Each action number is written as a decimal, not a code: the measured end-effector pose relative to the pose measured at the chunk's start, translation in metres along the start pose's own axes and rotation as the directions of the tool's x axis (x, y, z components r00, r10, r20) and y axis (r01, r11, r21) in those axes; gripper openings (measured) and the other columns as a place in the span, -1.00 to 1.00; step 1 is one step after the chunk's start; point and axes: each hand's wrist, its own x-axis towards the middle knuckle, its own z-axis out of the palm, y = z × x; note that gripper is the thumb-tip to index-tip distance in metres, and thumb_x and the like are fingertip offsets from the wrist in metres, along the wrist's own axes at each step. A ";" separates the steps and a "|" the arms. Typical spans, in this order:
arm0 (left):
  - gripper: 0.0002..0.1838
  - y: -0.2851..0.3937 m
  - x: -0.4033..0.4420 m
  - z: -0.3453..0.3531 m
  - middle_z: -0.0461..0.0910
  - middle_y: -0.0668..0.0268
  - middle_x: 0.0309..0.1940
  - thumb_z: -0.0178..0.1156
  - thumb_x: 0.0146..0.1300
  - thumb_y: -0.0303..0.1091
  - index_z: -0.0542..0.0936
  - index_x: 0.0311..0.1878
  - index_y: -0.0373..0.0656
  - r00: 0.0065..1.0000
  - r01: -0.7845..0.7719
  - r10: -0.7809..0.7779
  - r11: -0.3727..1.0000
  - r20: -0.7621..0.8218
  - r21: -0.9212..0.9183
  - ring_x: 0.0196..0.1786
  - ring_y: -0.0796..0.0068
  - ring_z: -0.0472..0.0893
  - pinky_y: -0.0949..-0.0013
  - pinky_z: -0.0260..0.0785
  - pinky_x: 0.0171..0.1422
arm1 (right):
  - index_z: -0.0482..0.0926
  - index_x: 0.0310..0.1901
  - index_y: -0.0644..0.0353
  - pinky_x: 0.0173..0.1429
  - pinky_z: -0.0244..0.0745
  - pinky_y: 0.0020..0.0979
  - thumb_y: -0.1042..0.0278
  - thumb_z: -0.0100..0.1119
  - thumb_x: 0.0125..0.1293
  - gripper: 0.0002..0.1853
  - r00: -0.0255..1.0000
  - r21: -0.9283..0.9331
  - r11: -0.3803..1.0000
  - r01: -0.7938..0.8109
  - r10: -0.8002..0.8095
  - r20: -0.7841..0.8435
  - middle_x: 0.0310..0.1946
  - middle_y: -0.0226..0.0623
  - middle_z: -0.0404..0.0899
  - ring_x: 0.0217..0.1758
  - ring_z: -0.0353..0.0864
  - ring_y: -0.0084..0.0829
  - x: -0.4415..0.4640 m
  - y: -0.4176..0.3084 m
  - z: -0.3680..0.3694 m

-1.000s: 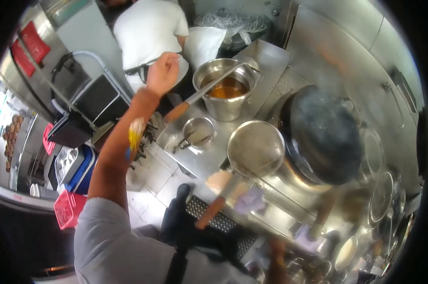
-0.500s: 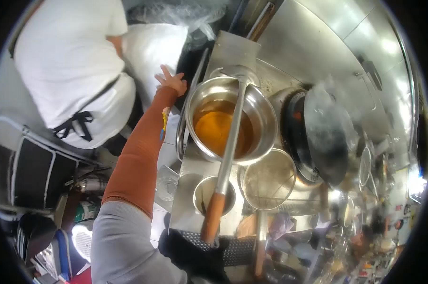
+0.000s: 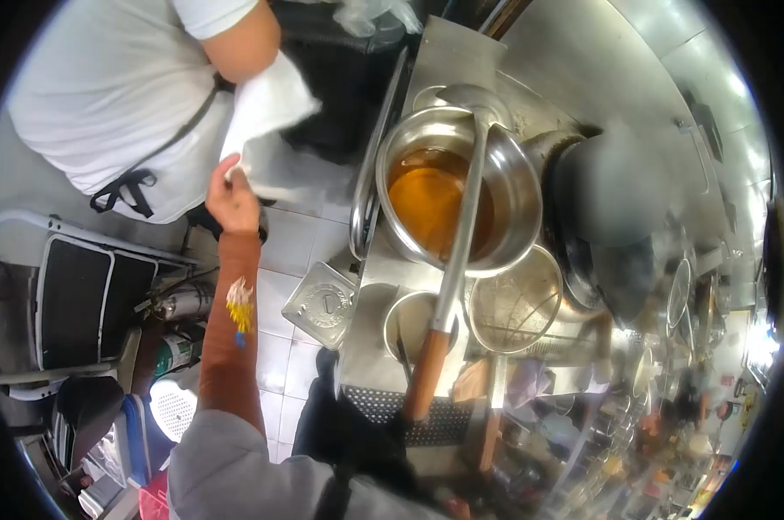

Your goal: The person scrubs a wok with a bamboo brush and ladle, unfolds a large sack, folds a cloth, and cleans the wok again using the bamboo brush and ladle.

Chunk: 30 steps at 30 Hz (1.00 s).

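My left hand (image 3: 233,201), at the end of a brown sleeve, is raised at the upper left. Its thumb and fingers are pinched at the lower tip of a white cloth (image 3: 273,97). The cloth spreads upward beside the bent arm (image 3: 243,43) of a co-worker in white. To its right, a whitish blur hides part of the floor. My right hand is out of view.
On the steel counter stands a metal pot (image 3: 520,195) of amber liquid, with a wooden-handled ladle (image 3: 464,247) across it. Nearby are a round strainer (image 3: 515,299), a small metal container (image 3: 394,325) and a dark wok (image 3: 622,269). A square tin (image 3: 321,305) sits by the counter.
My left hand has moved left and down, from spread fingers over the white cloth to a pinch at its tip. The co-worker's bent arm now shows. The view has shifted.
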 end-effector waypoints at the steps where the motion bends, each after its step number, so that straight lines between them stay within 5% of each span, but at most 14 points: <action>1: -0.78 0.019 -0.003 -0.018 0.65 0.29 -0.23 0.11 0.35 -0.62 0.63 0.02 -0.32 0.994 0.109 -0.108 0.994 0.025 -0.009 -0.21 0.61 0.57 0.51 0.43 -0.05 | 0.63 -0.02 0.23 -0.01 0.54 -0.26 0.23 0.10 0.31 -0.68 1.000 0.001 1.000 0.016 -0.016 -0.002 -0.15 -0.12 0.69 -0.10 0.69 -0.28 0.002 0.000 -0.003; 6: -0.73 0.098 0.001 -0.100 0.63 0.17 -0.03 0.10 0.32 -0.64 0.58 0.07 -0.41 0.991 0.136 -0.135 0.961 0.021 -0.240 0.01 0.47 0.57 0.42 0.40 0.18 | 0.63 -0.05 0.24 -0.06 0.55 -0.28 0.25 0.10 0.32 -0.71 0.985 -0.049 0.985 0.168 -0.170 -0.039 -0.20 -0.12 0.70 -0.15 0.71 -0.31 0.026 0.011 -0.011; 8: -0.73 0.125 0.011 -0.131 0.63 0.17 -0.03 0.11 0.33 -0.63 0.57 0.08 -0.42 0.995 0.097 -0.098 0.977 0.004 -0.188 0.01 0.46 0.59 0.42 0.40 0.19 | 0.63 -0.06 0.24 -0.09 0.56 -0.29 0.26 0.10 0.33 -0.72 0.965 -0.102 0.962 0.255 -0.260 -0.043 -0.21 -0.11 0.70 -0.17 0.71 -0.32 0.048 0.024 -0.014; 10: -0.73 0.157 0.016 -0.151 0.65 0.23 -0.09 0.11 0.32 -0.63 0.59 0.07 -0.41 0.995 0.099 -0.099 0.983 0.006 -0.152 -0.06 0.54 0.59 0.49 0.41 0.11 | 0.63 -0.07 0.24 -0.11 0.57 -0.30 0.26 0.10 0.33 -0.73 0.882 -0.386 0.809 0.443 -0.471 0.026 -0.23 -0.11 0.70 -0.19 0.72 -0.33 0.069 0.021 -0.026; 11: -0.73 0.173 0.013 -0.159 0.65 0.25 -0.12 0.12 0.31 -0.63 0.60 0.06 -0.40 0.997 0.069 -0.065 0.989 0.028 -0.133 -0.10 0.56 0.57 0.51 0.41 0.07 | 0.63 -0.01 0.25 -0.08 0.57 -0.30 0.24 0.09 0.35 -0.69 0.790 -0.647 0.543 0.535 -0.593 0.156 -0.18 -0.07 0.71 -0.17 0.72 -0.32 0.082 0.021 -0.036; 13: -0.73 0.199 0.001 -0.171 0.65 0.30 -0.17 0.15 0.29 -0.63 0.63 0.05 -0.38 0.997 0.008 -0.001 0.996 0.074 -0.093 -0.16 0.61 0.55 0.54 0.40 0.00 | 0.61 0.08 0.23 0.03 0.56 -0.27 0.18 0.14 0.33 -0.62 0.916 -0.059 0.918 0.391 -0.395 -0.068 -0.06 -0.05 0.69 -0.05 0.71 -0.24 0.098 0.011 -0.038; 14: -0.75 0.209 -0.006 -0.179 0.62 0.41 -0.27 0.19 0.26 -0.61 0.67 0.00 -0.34 0.995 -0.002 -0.010 0.993 0.102 0.116 -0.29 0.69 0.46 0.58 0.34 -0.14 | 0.60 0.12 0.22 0.08 0.55 -0.26 0.15 0.17 0.32 -0.58 0.966 0.282 0.924 0.259 -0.242 -0.093 0.00 -0.03 0.69 0.01 0.70 -0.20 0.107 0.011 -0.037; 16: -0.76 0.235 -0.028 -0.181 0.59 0.46 -0.30 0.22 0.24 -0.62 0.68 -0.03 -0.33 0.985 -0.029 -0.012 0.973 0.174 0.231 -0.29 0.69 0.47 0.58 0.33 -0.13 | 0.58 0.16 0.20 0.17 0.51 -0.23 0.08 0.20 0.31 -0.52 0.776 0.028 0.787 0.616 -0.600 -0.195 0.01 -0.06 0.68 0.08 0.67 -0.14 0.133 0.022 -0.044; 18: -0.79 0.250 -0.047 -0.187 0.54 0.51 -0.41 0.22 0.24 -0.60 0.70 -0.06 -0.31 0.996 0.005 -0.014 0.995 0.093 0.097 -0.38 0.73 0.38 0.59 0.26 -0.24 | 0.57 0.19 0.18 0.20 0.50 -0.19 0.03 0.22 0.30 -0.48 0.616 -0.195 0.642 0.742 -0.767 -0.181 0.02 -0.07 0.68 0.11 0.65 -0.10 0.154 0.021 -0.057; 20: -0.79 0.281 -0.058 -0.205 0.52 0.52 -0.43 0.21 0.24 -0.60 0.70 -0.07 -0.29 1.000 0.002 -0.006 0.988 0.024 0.154 -0.39 0.73 0.37 0.59 0.26 -0.25 | 0.58 0.17 0.16 0.19 0.50 -0.16 0.00 0.21 0.31 -0.49 0.645 -0.190 0.652 0.734 -0.757 -0.106 0.01 -0.05 0.67 0.10 0.65 -0.06 0.156 0.004 -0.072; 22: -0.79 0.315 -0.075 -0.222 0.52 0.53 -0.43 0.21 0.25 -0.61 0.70 -0.07 -0.28 0.998 -0.050 0.053 0.994 -0.026 0.100 -0.39 0.74 0.37 0.59 0.26 -0.26 | 0.60 0.12 0.16 0.17 0.51 -0.13 -0.01 0.19 0.32 -0.52 0.778 -0.036 0.777 0.628 -0.628 0.023 -0.03 -0.03 0.68 0.08 0.64 -0.02 0.098 -0.029 -0.113; 26: -0.78 0.398 -0.097 -0.281 0.64 0.37 -0.20 0.18 0.29 -0.63 0.65 -0.01 -0.33 0.968 -0.224 0.210 0.970 -0.138 -0.092 -0.16 0.63 0.56 0.55 0.40 0.01 | 0.61 0.00 0.16 0.13 0.51 -0.10 0.03 0.14 0.35 -0.62 0.561 -0.292 0.536 0.792 -0.828 0.001 -0.09 0.03 0.66 0.04 0.63 0.04 0.085 -0.027 -0.121; 28: -0.76 0.456 -0.111 -0.327 0.64 0.26 -0.08 0.17 0.31 -0.63 0.60 0.03 -0.36 0.941 -0.297 0.287 0.954 -0.180 -0.033 -0.05 0.55 0.59 0.51 0.42 0.11 | 0.61 -0.05 0.17 0.11 0.52 -0.10 0.07 0.11 0.38 -0.66 0.532 -0.391 0.476 0.788 -0.845 0.044 -0.12 0.05 0.65 0.01 0.63 0.05 0.083 -0.033 -0.123; 30: -0.76 0.507 -0.132 -0.372 0.63 0.19 -0.05 0.13 0.32 -0.64 0.58 0.04 -0.38 0.894 -0.383 0.378 0.923 -0.241 0.028 -0.02 0.48 0.60 0.46 0.43 0.14 | 0.62 0.00 0.14 0.13 0.51 -0.13 0.06 0.09 0.40 -0.65 0.392 -0.336 0.327 0.883 -0.908 0.147 -0.09 0.07 0.64 0.03 0.62 0.04 -0.005 -0.067 -0.156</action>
